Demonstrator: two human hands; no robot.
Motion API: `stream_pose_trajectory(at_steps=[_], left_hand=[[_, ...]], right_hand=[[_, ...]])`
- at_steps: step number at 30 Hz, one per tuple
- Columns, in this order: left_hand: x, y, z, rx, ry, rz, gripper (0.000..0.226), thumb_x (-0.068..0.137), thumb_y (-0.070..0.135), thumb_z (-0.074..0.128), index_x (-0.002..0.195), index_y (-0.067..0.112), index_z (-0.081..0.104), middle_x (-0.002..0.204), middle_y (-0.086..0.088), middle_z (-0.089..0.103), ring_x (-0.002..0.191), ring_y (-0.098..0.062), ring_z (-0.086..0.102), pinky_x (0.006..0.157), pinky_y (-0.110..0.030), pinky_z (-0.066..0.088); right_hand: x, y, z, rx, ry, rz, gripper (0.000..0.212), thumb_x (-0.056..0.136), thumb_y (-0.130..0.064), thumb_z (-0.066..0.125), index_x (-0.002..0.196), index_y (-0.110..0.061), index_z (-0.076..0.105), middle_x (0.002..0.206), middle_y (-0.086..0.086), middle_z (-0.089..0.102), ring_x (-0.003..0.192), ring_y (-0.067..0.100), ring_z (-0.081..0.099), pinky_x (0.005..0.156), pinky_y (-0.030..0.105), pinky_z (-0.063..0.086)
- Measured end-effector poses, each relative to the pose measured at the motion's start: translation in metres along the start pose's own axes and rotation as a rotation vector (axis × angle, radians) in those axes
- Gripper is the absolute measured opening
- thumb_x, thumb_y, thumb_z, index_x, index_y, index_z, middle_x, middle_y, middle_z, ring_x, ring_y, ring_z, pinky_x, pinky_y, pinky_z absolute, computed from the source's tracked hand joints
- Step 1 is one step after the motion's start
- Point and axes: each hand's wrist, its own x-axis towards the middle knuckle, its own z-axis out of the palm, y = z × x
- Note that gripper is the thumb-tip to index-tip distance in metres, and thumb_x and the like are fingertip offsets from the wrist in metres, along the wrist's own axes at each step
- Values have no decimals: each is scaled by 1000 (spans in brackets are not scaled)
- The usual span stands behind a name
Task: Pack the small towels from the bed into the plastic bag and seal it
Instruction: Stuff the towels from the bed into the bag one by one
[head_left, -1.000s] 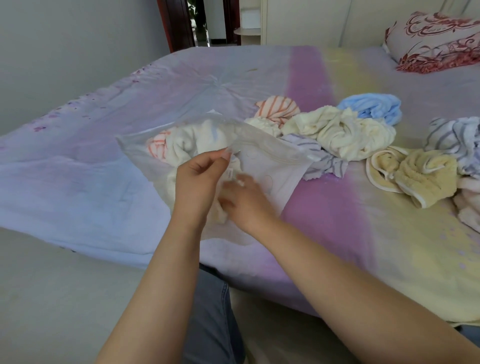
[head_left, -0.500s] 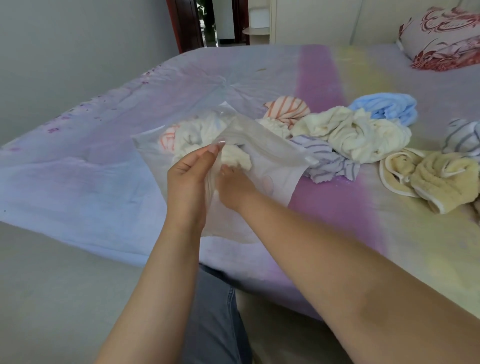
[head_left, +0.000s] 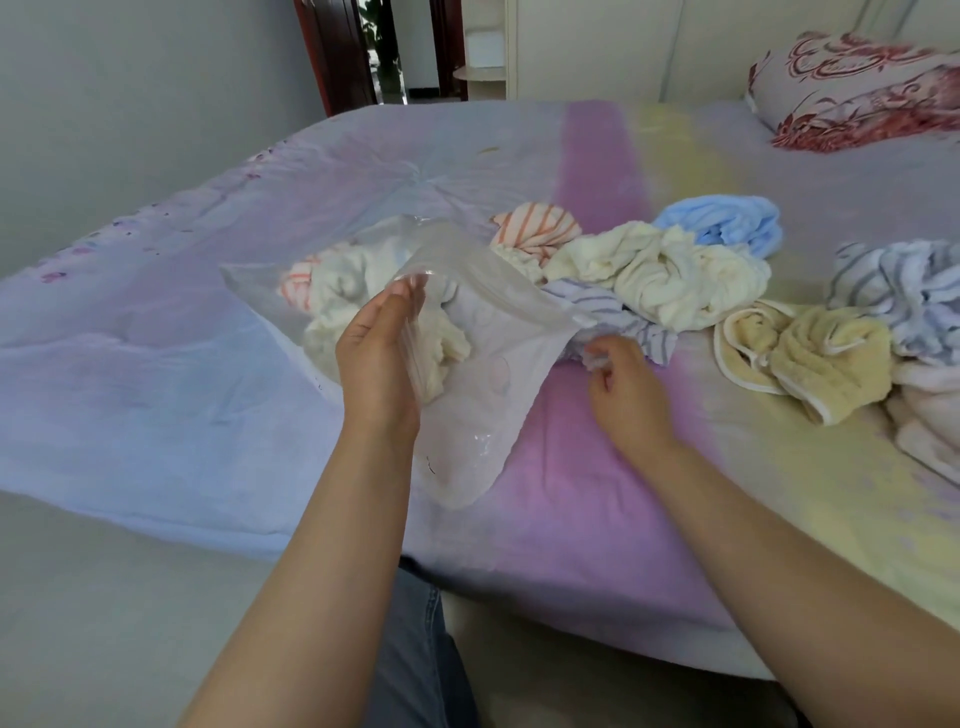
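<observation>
The left hand pinches the mouth edge of the plastic bag, which lies on the bed holding cream and orange-striped towels. Right of the bag, the right hand curls its fingers, seemingly gripping the grey-striped towel; more towels lie beyond.

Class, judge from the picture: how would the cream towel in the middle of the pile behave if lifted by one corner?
The cream towel lies crumpled in soft folds, so it would probably droop limply. It looks fluffy, so likely light and unlikely to slip from the fingers.

Pink towel cut off, seemingly
</observation>
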Motion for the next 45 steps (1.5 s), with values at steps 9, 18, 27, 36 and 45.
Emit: stream_pose_trajectory(at_steps=[9,18,27,36,45], left_hand=[[3,12,-4,39,7,-48,19,101,21,51,109,20,67,119,6,71,116,-4,65,101,-26,38],[-6,8,0,-26,-34,-43,17,100,13,51,109,11,65,117,-2,70,124,-19,62,83,-17,48],[-12,6,3,12,-18,-20,16,97,11,57,107,9,69,113,-2,73,121,-19,64,85,-18,48],[-12,4,-3,-2,-18,6,19,95,5,59,109,-1,70,112,-10,73,110,-16,69,85,-16,53],[-21,8,-3,12,-62,5,16,96,3,55,101,3,71,99,-3,76,106,-13,69,95,-22,52]], right_hand=[[69,37,24,-355,-293,71,46,91,-20,54,135,-14,44,136,13,45,114,33,53,88,43,47],[-48,15,-36,-121,26,-78,28,71,-6,69,98,-8,65,128,14,45,114,31,48,87,35,48],[-111,-53,-57,-272,-816,-162,57,71,-66,63,115,-32,52,160,-8,-13,146,22,-10,118,42,14],[-106,-41,-42,-463,-499,-175,71,87,-42,58,146,-33,20,137,2,34,123,24,41,93,33,39],[-119,-78,-62,271,19,-345,17,73,-19,54,84,-25,43,110,-13,32,112,-18,31,85,5,34]])
